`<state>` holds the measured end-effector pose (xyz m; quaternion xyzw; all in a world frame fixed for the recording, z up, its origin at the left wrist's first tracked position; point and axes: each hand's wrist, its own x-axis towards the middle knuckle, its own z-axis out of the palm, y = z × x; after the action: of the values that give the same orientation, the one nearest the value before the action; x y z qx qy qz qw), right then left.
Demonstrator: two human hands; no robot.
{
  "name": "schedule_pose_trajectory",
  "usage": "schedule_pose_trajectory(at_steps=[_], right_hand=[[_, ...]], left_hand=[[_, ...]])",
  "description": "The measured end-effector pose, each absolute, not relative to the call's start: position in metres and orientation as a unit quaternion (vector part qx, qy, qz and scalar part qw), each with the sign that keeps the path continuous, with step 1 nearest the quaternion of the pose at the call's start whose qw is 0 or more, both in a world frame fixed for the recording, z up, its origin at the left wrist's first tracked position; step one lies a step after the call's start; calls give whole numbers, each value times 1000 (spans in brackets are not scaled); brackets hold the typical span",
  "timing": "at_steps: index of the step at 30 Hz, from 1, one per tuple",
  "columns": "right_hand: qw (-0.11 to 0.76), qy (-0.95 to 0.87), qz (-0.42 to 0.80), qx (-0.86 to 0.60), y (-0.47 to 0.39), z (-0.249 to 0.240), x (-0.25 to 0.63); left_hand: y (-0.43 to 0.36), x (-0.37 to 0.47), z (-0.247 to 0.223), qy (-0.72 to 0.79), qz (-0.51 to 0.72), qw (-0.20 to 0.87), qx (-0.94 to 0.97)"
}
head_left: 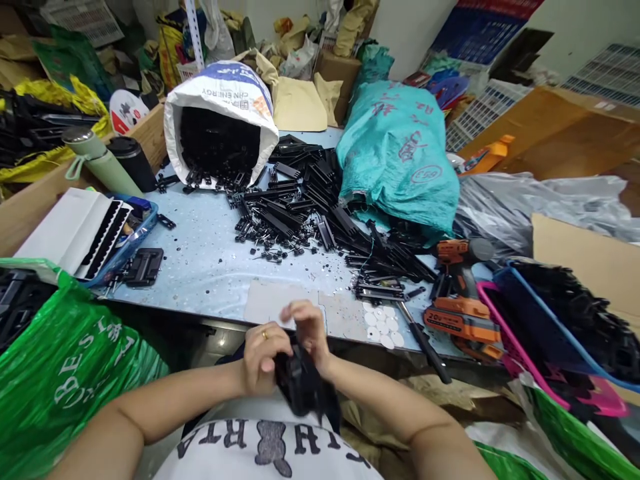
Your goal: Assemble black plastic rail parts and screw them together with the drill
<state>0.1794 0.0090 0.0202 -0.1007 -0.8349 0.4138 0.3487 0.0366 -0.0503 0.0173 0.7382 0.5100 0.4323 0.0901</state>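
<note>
Black part (303,383) between hands (263,357) (314,337), "CHN ENERGY" sack (225,83), "20V" drill (464,283)

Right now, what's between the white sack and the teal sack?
Head view: a heap of black parts between the white sack and the teal sack, with a tan sheet behind it.

Left arm (185,393): ours is bare, bent at the elbow, its forearm angled inward below the near edge of the worktop (200,253).
Left hand (263,357): we have its back showing, fingers curled in a grip.
Right arm (390,407): ours is bare too, elbow bent, forearm slanting inward.
Right hand (310,330): we have it slightly higher, overlapping that edge in view, fingers bent and blurred.
Both hands: ours sit close together.
</note>
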Motion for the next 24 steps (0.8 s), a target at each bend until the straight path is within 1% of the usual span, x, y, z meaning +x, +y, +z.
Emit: schedule_pose_trajectory(at_steps=[2,3,4,6,8,11,12,14,16,19,22,24], right_hand=[[446,-757,455,-145,15,14,156],[476,-730,463,-162,25,12,145],[482,-729,455,-172,41,12,136],[406,-811,382,-174,84,16,119],[355,-856,269,-263,136,22,104],[193,-895,120,-383,199,30,79],[148,-901,89,-398,212,32,71],[103,-909,63,-399,227,33,58],[105,-912,66,-392,229,32,54],[166,-893,131,-398,215,31,66],[234,-876,237,-350,182,27,98],[236,-889,262,-294,154,21,127]], left_hand=[[-26,38,14,534,434,88,720],[-14,37,11,556,426,82,709],[-4,35,7,583,410,72,698],[11,28,-2,628,370,50,683],[24,21,-10,650,302,35,696],[50,11,-9,687,183,13,703],[60,6,-5,704,159,-2,692],[83,-11,6,753,158,-28,639],[103,-37,17,816,172,-29,552],[124,-88,23,882,160,31,441],[132,-125,14,879,147,79,447],[131,-135,4,871,155,79,460]])
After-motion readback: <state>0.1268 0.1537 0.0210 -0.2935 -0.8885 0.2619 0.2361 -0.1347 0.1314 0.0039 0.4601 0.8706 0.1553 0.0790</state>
